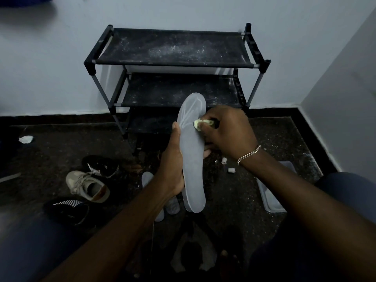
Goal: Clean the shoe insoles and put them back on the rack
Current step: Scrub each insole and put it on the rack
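My left hand (173, 159) grips a long grey insole (191, 155) by its middle and holds it upright in front of me. My right hand (225, 131) pinches a small pale yellow-green sponge (200, 124) and presses it against the insole's upper part, where wet streaks show. The black shoe rack (173, 49) stands against the wall behind, its fabric shelves dusted with white powder. More grey insoles (147, 178) lie on the floor below my left forearm.
A beige sneaker (87, 186) and two black striped shoes (101, 165) lie on the dark floor at left. A clear plastic tray (270, 196) sits at right beside small white bits (231, 169). A crumpled white cloth (26, 139) lies far left. My knees frame the bottom.
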Action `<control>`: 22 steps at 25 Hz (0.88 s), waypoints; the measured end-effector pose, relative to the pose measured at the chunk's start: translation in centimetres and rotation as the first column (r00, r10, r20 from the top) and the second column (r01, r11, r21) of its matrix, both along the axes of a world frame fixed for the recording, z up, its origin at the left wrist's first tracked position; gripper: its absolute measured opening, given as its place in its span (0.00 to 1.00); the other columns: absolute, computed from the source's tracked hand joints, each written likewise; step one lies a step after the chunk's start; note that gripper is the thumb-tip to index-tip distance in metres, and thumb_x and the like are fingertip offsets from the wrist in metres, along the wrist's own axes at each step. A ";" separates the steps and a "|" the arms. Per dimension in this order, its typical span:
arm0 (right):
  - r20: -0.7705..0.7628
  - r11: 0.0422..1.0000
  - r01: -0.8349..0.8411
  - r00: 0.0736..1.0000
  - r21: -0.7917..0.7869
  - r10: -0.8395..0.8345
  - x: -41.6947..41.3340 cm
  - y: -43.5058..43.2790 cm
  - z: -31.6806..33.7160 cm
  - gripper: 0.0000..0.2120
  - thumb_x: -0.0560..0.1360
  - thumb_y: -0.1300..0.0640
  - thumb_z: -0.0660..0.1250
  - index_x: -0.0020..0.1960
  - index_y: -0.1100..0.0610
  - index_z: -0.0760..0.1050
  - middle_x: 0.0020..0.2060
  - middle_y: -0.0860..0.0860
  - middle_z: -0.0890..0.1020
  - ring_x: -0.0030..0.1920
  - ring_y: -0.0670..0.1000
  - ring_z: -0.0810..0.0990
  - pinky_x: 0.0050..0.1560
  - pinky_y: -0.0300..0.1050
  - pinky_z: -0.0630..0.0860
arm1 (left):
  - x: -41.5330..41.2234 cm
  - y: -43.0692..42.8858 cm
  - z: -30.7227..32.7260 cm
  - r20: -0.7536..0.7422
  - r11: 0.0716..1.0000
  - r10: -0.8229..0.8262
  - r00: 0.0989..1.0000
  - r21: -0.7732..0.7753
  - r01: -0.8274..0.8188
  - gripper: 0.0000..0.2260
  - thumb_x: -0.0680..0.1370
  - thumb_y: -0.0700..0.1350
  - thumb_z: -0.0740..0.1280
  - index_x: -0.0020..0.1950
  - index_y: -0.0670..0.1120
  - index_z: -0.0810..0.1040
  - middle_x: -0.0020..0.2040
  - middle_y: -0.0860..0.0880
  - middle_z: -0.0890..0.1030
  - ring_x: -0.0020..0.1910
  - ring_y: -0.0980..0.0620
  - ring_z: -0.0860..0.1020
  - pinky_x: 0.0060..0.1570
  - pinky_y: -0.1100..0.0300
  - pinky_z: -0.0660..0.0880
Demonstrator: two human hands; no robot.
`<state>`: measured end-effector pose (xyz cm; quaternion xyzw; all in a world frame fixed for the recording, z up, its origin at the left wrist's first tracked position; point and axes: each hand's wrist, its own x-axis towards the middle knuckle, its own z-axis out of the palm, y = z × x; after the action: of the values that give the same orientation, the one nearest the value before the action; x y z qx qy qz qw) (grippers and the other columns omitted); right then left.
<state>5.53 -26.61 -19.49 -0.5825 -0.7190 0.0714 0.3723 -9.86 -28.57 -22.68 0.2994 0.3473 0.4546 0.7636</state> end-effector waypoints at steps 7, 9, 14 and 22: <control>0.074 0.999 -0.037 0.997 -0.001 0.037 -0.6 -0.5 -0.5 0.10 0.76 0.47 0.70 0.47 0.53 0.83 0.43 0.47 0.83 0.41 0.49 0.81 0.41 0.52 0.80 | 0.2 0.1 -0.3 0.070 0.999 0.013 0.997 -0.032 -0.011 0.28 0.84 0.60 0.49 0.76 0.43 0.66 0.71 0.38 0.73 0.71 0.42 0.72 0.68 0.46 0.71; 0.046 1.000 -0.011 0.999 0.013 0.011 -0.4 0.0 -0.3 0.11 0.76 0.47 0.70 0.47 0.54 0.84 0.43 0.48 0.83 0.42 0.49 0.81 0.42 0.52 0.80 | 0.1 0.3 -0.4 0.084 0.999 0.017 0.996 -0.044 -0.013 0.28 0.84 0.60 0.50 0.76 0.43 0.67 0.71 0.39 0.74 0.70 0.42 0.73 0.69 0.43 0.69; 0.086 0.995 -0.103 0.991 -0.002 0.102 -1.5 -0.7 -0.8 0.12 0.76 0.46 0.69 0.47 0.54 0.83 0.42 0.48 0.82 0.41 0.49 0.80 0.40 0.52 0.79 | 0.4 0.1 0.2 0.114 0.996 0.048 0.992 -0.087 -0.039 0.24 0.85 0.55 0.49 0.68 0.40 0.72 0.62 0.41 0.78 0.59 0.47 0.77 0.62 0.53 0.73; 0.054 0.992 -0.124 0.991 0.001 0.124 -2.1 -0.6 -0.6 0.11 0.76 0.48 0.69 0.47 0.55 0.83 0.42 0.48 0.82 0.42 0.49 0.80 0.42 0.53 0.79 | 0.3 -0.3 0.9 0.137 0.997 0.036 0.990 -0.070 -0.026 0.24 0.85 0.54 0.50 0.71 0.39 0.70 0.58 0.42 0.78 0.56 0.48 0.77 0.56 0.56 0.77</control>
<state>3.46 -27.23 -20.09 -0.5376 -0.7638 0.0770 0.3489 -9.61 -28.83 -21.75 0.2356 0.3133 0.4740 0.7885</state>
